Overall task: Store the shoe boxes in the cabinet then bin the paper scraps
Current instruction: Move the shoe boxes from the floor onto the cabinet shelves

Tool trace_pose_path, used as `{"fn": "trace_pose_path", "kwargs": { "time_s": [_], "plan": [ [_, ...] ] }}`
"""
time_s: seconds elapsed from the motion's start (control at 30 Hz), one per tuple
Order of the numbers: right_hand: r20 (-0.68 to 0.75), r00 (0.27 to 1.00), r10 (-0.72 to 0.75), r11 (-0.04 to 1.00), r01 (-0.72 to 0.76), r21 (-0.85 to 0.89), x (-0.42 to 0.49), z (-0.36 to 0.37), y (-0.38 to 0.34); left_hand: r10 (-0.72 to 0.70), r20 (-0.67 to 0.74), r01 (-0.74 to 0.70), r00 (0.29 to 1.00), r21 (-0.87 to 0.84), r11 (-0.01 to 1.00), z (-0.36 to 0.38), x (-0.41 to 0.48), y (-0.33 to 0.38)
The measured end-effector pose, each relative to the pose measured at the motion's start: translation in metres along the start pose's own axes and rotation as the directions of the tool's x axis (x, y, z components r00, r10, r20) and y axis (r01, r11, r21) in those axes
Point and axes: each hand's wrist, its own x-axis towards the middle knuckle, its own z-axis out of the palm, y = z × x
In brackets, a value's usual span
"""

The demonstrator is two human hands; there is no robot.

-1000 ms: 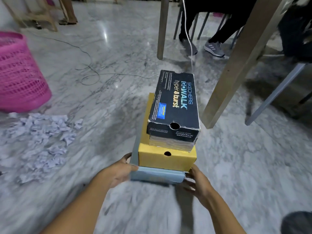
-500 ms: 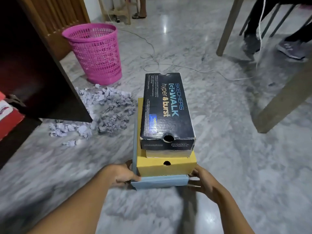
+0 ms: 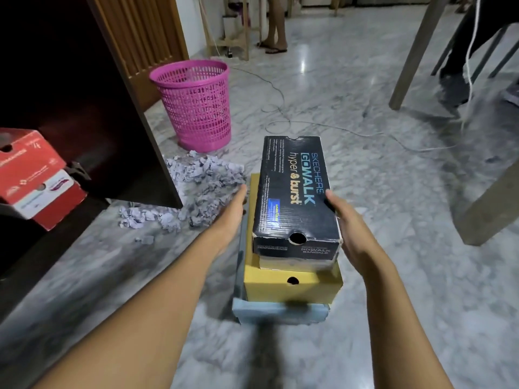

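Three shoe boxes are stacked on the marble floor: a black Skechers box (image 3: pixel 295 192) on top, a yellow box (image 3: pixel 292 284) under it, a light blue box (image 3: pixel 280 313) at the bottom. My right hand (image 3: pixel 351 231) holds the black box's right side, thumb on its top edge. My left hand (image 3: pixel 233 211) lies flat with straight fingers just left of that box, a small gap showing. Grey paper scraps (image 3: pixel 202 186) are heaped left of the stack. A pink mesh bin (image 3: pixel 196 108) stands behind them. The dark cabinet (image 3: pixel 84 108) is open at the left.
Red and white shoe boxes (image 3: pixel 33 178) sit in the cabinet at the far left. The cabinet door (image 3: pixel 140 130) juts out toward the scraps. A white cable (image 3: pixel 337 127) snakes over the floor. Table legs (image 3: pixel 488 209) stand on the right, and people's legs farther back.
Both hands left the blue bottom box and rose to the sides of the black top box. The view swung left, bringing the cabinet and red boxes into sight.
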Motion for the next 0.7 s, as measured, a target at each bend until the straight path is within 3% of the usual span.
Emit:
{"fn": "trace_pose_path", "kwargs": {
  "time_s": [0.1, 0.3, 0.5, 0.7],
  "plan": [
    [-0.008, 1.000, 0.013, 0.995, -0.012, 0.100, 0.001, 0.008, 0.000, 0.036, 0.077, -0.015, 0.996, -0.261, 0.965, 0.017, -0.006, 0.017],
    [0.015, 0.999, -0.036, 0.945, 0.029, 0.325, -0.010, 0.018, -0.016, 0.110, 0.124, -0.053, 0.986, -0.393, 0.918, 0.010, -0.018, 0.031],
    [0.143, 0.949, -0.280, 0.917, 0.221, 0.331, -0.024, 0.059, -0.068, 0.114, 0.186, -0.062, 0.976, -0.262, 0.963, -0.062, -0.058, 0.072],
    [0.341, 0.844, -0.415, 0.886, 0.289, 0.362, -0.026, 0.138, -0.129, 0.148, -0.006, -0.145, 0.989, -0.217, 0.965, -0.153, -0.126, 0.105]
  ]
}}
